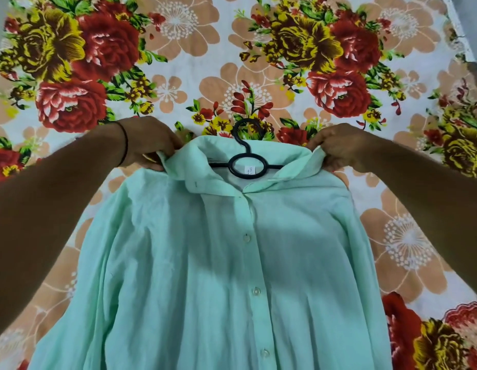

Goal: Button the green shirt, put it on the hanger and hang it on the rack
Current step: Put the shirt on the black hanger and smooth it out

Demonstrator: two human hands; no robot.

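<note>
The mint green shirt [205, 263] lies front-up on the flowered bedsheet, its visible buttons down the placket fastened and the collar open at the top. A black plastic hanger [246, 161] sits inside the neck, its hook poking out above the collar and its arms hidden under the fabric. My left hand [149, 144] grips the shirt's left shoulder beside the collar. My right hand [338, 146] grips the right shoulder beside the collar. No rack is in view.
The bedsheet [232, 62], printed with red, yellow and peach flowers, stretches away beyond the shirt. Its edge and a strip of grey floor [472, 28] show at the top right corner.
</note>
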